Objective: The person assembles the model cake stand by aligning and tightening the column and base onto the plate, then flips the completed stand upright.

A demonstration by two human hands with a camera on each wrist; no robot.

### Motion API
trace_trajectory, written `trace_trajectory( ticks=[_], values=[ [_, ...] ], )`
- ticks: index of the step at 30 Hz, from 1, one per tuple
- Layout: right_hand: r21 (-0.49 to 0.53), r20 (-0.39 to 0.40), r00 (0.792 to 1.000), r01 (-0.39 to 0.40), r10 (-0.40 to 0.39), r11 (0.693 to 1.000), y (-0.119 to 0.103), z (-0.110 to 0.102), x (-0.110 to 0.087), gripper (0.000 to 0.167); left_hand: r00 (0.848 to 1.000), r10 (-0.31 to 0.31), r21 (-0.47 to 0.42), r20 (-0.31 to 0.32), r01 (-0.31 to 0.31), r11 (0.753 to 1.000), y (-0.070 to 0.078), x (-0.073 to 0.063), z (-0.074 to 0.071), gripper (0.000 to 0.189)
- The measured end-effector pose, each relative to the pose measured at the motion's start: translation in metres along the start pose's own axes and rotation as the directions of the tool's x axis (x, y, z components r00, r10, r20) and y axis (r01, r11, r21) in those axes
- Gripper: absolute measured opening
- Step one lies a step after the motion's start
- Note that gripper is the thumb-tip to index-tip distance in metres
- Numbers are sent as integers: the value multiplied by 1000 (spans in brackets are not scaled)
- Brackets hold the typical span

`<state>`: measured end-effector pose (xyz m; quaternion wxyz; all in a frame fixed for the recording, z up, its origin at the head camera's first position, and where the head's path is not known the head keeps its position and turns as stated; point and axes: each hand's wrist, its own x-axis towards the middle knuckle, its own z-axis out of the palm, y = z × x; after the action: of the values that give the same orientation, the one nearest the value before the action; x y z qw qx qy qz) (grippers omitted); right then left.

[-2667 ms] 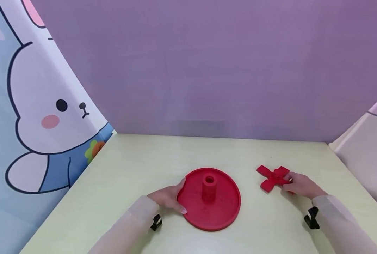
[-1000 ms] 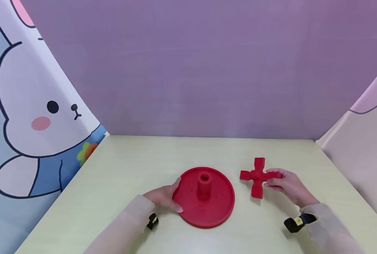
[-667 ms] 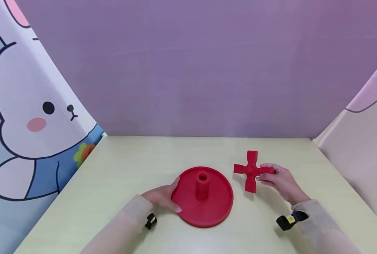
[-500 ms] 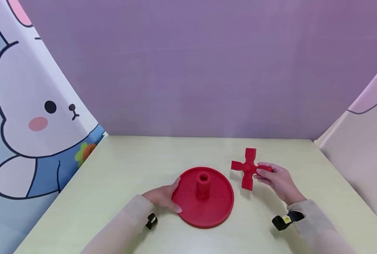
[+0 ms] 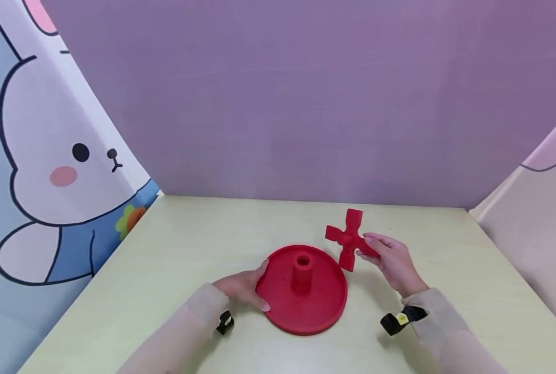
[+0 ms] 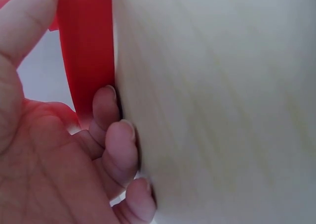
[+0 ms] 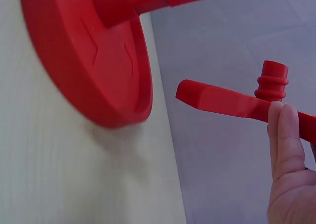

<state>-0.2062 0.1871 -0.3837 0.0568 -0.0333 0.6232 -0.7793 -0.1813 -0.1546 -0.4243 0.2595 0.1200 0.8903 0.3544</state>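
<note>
A red round base (image 5: 322, 306) with a raised rim lies flat on the table. A hollow post (image 5: 302, 280) stands up from its middle. My left hand (image 5: 242, 287) grips the base's left rim, thumb and forefinger spread along it; in the left wrist view its other fingertips (image 6: 122, 152) curl beside the rim, against the tabletop. Above the table, just right of the base's far side, my right hand (image 5: 396, 264) pinches one arm of a red four-armed cross (image 5: 348, 240), held tilted. A ridged peg (image 7: 272, 80) juts from the cross in the right wrist view.
The pale tabletop (image 5: 222, 228) ends at a purple cloth wall (image 5: 306, 104). A rabbit-print cloth (image 5: 63, 130) hangs on the left, a pale cloth (image 5: 535, 223) on the right. A black wrist camera (image 5: 403, 319) hangs below the right wrist.
My right hand has lifted the cross and carried it left toward the base, turning and tilting it on the way. My left hand keeps its hold, and the base has stayed put.
</note>
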Motion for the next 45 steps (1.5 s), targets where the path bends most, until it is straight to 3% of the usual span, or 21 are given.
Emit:
trace_trajectory(
  ticks=[5, 7, 14, 20, 28, 38, 45],
  values=[
    [-64, 5, 1000, 3, -3, 998, 2, 18, 3, 42, 1000, -17, -12, -6, 17, 1000, -5, -2, 0, 113],
    [-84, 12, 1000, -3, 4, 997, 3, 22, 3, 46, 1000, -20, -22, -10, 20, 1000, -5, -4, 0, 113],
    [-88, 41, 999, -6, 10, 996, 5, 33, 1, 44, 1000, 2, -34, -8, -2, 999, -4, -6, 3, 112],
    [-21, 63, 998, -5, 7, 1000, 6, 47, 1, 36, 1000, -22, -21, -11, 21, 1000, -4, -6, 3, 112],
    [-41, 73, 997, 3, 0, 999, 5, 60, 1, 27, 999, -44, -31, -8, 44, 999, -1, -4, 1, 113],
    [-132, 50, 998, 37, -31, 991, 7, 65, 1, 31, 1000, 19, -42, 12, -19, 999, -1, -3, -1, 113],
    [-235, 91, 990, 128, -110, 963, 10, 67, 1, 29, 1000, 5, -39, 11, -5, 999, -1, -3, -3, 113]
  ],
)
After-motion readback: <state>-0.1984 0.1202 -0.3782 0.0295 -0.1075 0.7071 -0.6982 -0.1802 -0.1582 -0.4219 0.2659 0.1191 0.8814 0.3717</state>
